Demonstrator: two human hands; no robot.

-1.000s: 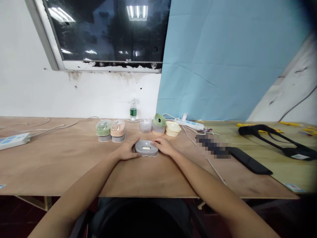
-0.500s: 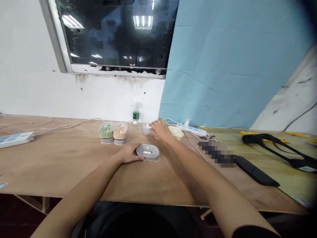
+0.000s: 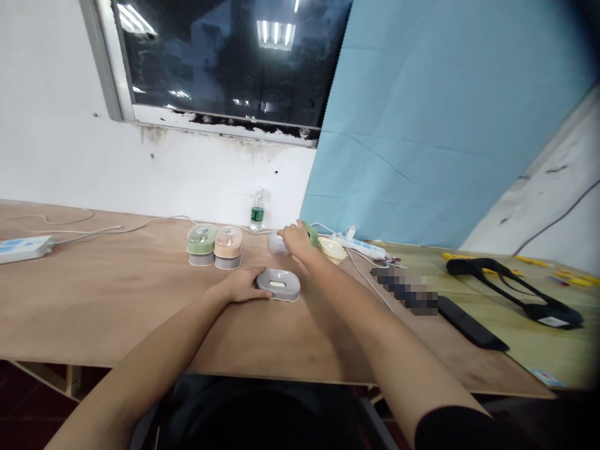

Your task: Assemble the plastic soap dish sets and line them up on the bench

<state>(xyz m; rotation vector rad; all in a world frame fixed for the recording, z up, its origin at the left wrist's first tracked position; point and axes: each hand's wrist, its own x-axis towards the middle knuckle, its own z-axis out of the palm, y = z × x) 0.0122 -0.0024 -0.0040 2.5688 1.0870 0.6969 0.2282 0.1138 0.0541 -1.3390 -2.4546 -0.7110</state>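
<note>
Wearing a short, curve-hemmed black sleeve ending above the right elbow, plus dark, near-black lap clothing too shadowed for detail, with left hand, right hand and both forearms bare.

Grey oval plastic box lay flat, pale strip at top centre. Green rounded plastic piece, mostly hidden, sat behind, rightward.

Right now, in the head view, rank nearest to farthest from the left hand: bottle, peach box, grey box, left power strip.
1. Grey box: touching, right.
2. Peach box: just beyond, slightly left.
3. Bottle: back by the wall.
4. Left power strip: picture's left edge.
</note>
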